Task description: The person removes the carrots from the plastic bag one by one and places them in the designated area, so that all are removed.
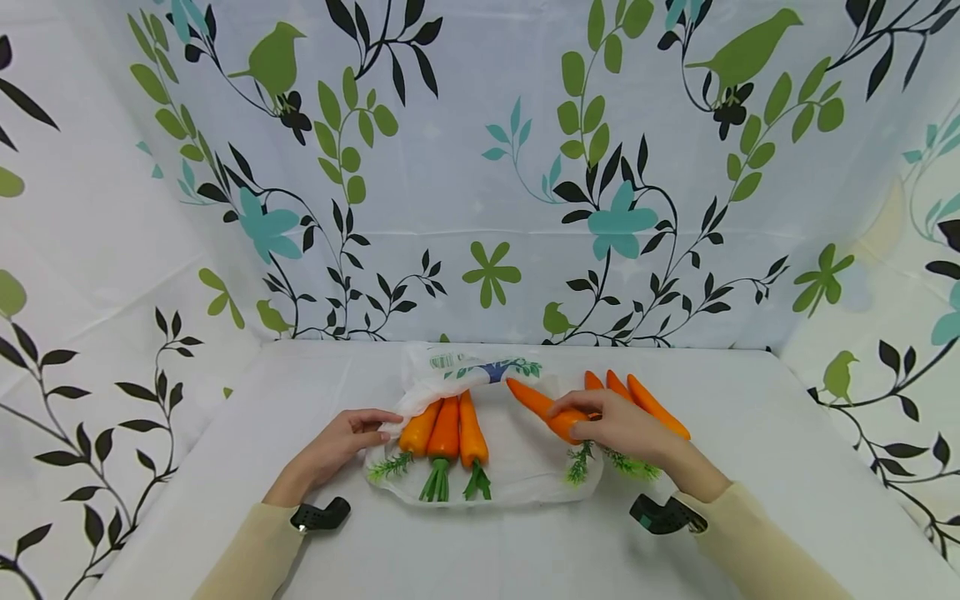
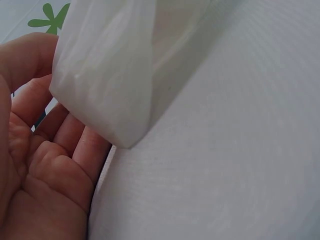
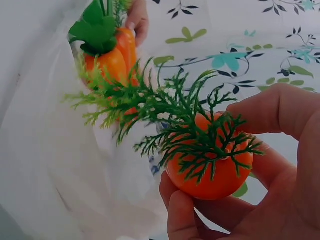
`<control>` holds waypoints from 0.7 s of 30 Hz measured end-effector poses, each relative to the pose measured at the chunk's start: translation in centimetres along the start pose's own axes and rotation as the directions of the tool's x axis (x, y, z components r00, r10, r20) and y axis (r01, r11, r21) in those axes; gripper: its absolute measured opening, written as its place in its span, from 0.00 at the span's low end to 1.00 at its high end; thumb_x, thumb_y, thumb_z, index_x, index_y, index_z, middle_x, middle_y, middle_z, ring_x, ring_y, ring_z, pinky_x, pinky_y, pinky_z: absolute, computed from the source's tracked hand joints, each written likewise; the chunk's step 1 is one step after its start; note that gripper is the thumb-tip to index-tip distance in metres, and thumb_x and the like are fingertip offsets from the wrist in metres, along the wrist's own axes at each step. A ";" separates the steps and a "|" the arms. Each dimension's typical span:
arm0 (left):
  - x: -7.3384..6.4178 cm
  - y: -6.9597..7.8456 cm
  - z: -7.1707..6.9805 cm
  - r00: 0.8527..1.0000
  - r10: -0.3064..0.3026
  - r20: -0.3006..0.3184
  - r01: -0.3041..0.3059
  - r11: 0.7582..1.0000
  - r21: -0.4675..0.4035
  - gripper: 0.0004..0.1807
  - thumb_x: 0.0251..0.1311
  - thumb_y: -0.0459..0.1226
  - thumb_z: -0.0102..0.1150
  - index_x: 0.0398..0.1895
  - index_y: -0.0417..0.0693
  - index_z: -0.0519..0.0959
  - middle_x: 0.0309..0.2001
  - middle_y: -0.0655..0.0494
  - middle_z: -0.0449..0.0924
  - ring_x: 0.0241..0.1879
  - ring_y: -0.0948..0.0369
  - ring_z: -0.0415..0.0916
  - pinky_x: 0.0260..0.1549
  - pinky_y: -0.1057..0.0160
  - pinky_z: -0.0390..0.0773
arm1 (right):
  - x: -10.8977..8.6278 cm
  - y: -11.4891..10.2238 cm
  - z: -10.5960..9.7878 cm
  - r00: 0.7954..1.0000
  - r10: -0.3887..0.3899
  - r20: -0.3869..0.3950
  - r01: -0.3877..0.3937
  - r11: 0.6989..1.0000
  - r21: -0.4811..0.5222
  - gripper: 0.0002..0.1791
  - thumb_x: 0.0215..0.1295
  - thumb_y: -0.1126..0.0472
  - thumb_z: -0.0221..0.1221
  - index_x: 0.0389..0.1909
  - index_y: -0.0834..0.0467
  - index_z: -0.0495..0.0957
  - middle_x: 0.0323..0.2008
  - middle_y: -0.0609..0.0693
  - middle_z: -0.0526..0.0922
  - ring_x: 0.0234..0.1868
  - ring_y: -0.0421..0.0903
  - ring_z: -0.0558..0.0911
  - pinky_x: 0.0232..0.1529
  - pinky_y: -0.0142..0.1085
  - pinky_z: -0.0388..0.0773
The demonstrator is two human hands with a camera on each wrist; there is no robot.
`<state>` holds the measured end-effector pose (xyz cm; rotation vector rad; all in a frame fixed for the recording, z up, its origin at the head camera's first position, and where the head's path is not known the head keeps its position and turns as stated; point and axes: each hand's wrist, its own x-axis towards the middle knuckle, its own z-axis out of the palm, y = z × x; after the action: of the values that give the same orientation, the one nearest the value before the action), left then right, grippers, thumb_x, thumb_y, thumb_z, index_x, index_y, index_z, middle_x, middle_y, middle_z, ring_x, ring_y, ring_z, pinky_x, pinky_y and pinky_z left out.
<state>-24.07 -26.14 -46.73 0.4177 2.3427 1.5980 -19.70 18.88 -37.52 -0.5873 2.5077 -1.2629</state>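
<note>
A white plastic bag (image 1: 525, 483) with a printed tree lies on the table. My left hand (image 1: 347, 437) pinches the bag's left edge; in the left wrist view the thin film (image 2: 110, 85) passes between thumb and fingers. Three orange toy carrots (image 1: 443, 429) with green tops lie side by side at the bag's left part, tips under its raised upper layer. In my right hand (image 1: 626, 425) is another carrot (image 1: 532, 402), gripped near its thick leafy end and tilted, its tip toward the upper left over the bag. The right wrist view shows its feathery leaves (image 3: 200, 120) facing the camera.
Three more carrots (image 1: 658, 407) lie at the right, beyond the right hand and partly hidden by it. The white table (image 1: 480, 558) ends at the back against a leaf-and-bird patterned cloth (image 1: 450, 167). Each wrist wears a black band (image 1: 321, 515).
</note>
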 end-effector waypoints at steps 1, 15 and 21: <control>0.0 0.0 0.0 1.000 -0.001 -0.001 0.001 1.000 -0.001 0.19 0.65 0.39 0.63 0.57 0.44 0.81 0.61 0.48 0.76 0.60 0.50 0.66 0.64 0.49 0.62 | -0.2 0.1 -0.2 1.000 0.001 -0.007 -0.001 1.000 -0.006 0.15 0.63 0.61 0.59 0.50 0.45 0.83 0.43 0.49 0.82 0.39 0.52 0.76 0.36 0.38 0.73; 0.0 0.0 0.0 1.000 -0.012 0.000 0.012 1.000 -0.028 0.18 0.65 0.38 0.63 0.56 0.46 0.82 0.61 0.50 0.77 0.62 0.50 0.65 0.66 0.42 0.56 | -2.8 1.1 -3.6 0.997 0.047 -0.068 -0.049 0.998 -0.025 0.17 0.64 0.61 0.58 0.53 0.49 0.81 0.49 0.54 0.78 0.36 0.51 0.74 0.33 0.38 0.71; 0.1 -0.1 0.0 1.000 -0.014 -0.008 0.013 1.000 -0.027 0.18 0.64 0.39 0.63 0.56 0.46 0.82 0.61 0.50 0.77 0.63 0.49 0.65 0.67 0.41 0.56 | -4.1 2.1 -5.0 0.994 0.045 -0.095 -0.045 0.999 0.004 0.17 0.66 0.63 0.56 0.55 0.54 0.80 0.57 0.60 0.76 0.43 0.53 0.76 0.39 0.41 0.75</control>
<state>-24.12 -26.13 -46.85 0.3892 2.3228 1.6262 -18.63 25.46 -36.07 -0.4776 2.5805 -1.3059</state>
